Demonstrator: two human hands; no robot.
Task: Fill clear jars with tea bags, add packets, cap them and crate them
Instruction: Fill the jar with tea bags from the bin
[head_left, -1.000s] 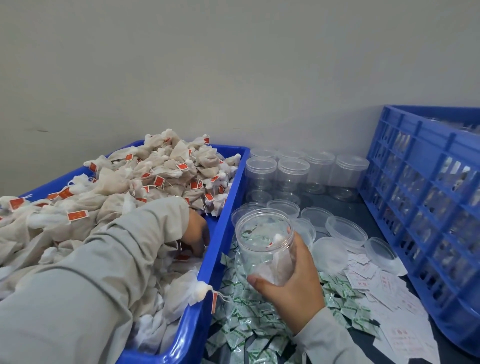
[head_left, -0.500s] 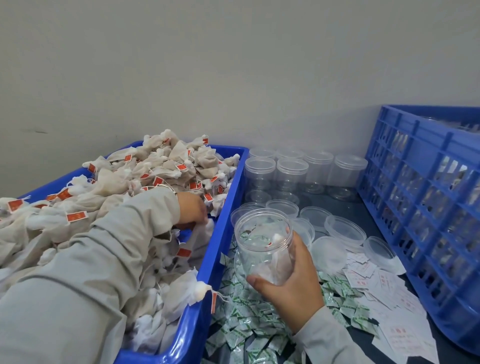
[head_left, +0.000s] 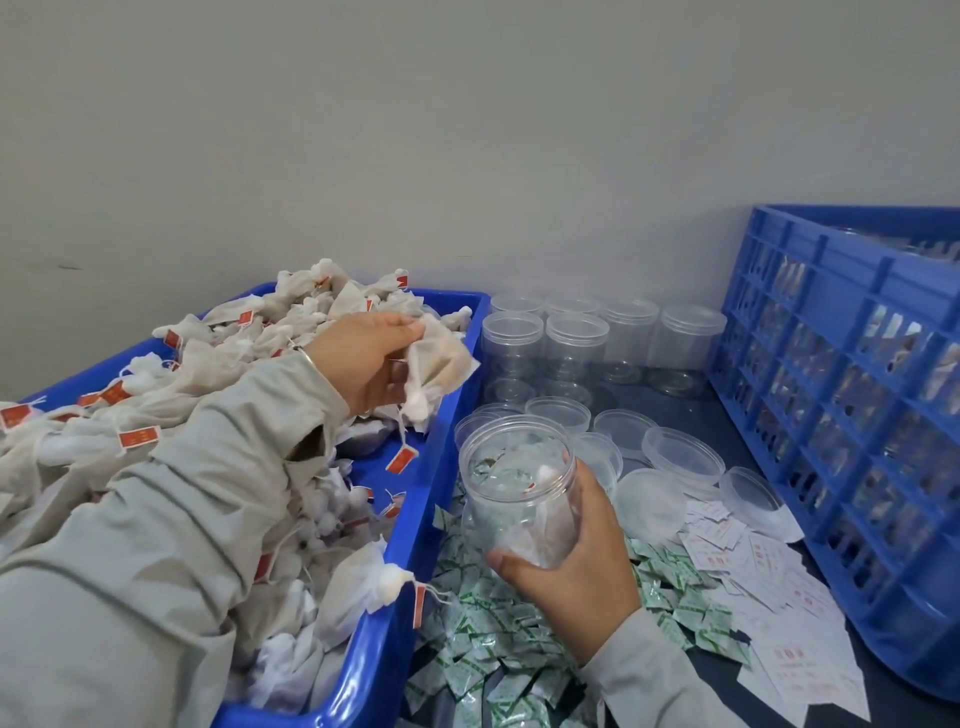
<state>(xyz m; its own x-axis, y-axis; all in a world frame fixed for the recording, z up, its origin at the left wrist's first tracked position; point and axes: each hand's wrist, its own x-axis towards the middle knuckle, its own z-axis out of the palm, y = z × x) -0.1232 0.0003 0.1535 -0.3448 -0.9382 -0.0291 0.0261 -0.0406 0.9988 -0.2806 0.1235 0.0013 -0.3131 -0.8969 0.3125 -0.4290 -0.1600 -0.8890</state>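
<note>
Above the bin: left hand (head_left: 363, 358) raised over the heap, palm turned toward the camera, wrist bent, grey sleeve (head_left: 197, 493) lying across the bin.
Left fingers: curled, pinching one tea bag (head_left: 439, 366) by its top; the bag hangs free, its string and red tag (head_left: 402, 460) dangling below.
Right hand: (head_left: 576, 571) held just right of the bin, above the green packets, thumb toward the camera at the jar's base, the other fingers wrapped round the far side.
Right fingers: closed round the jar (head_left: 519, 491), which is uncapped, mouth tilted slightly toward the left hand.
Jar contents: a bag or two low inside; the count cannot be told through the clear wall.
Bin: (head_left: 415, 545) blue, at left, heaped with tea bags (head_left: 182, 364) bearing red tags; one bag (head_left: 363, 582) lies over the near right rim.
Green packets: (head_left: 493, 649) loose heap on the dark table (head_left: 727, 691), between the bin and the white packets.
White packets: (head_left: 769, 587) flat sachets with red print, spread to the right of the green ones, reaching the crate's foot.
Lids: (head_left: 680, 457) clear, lying loose behind the held jar, some overlapping.
Empty jars: (head_left: 576, 348) standing in rows against the wall (head_left: 467, 130), behind the lids.
Crate: (head_left: 841, 426) blue, latticed, at far right; clear items show through its side.
</note>
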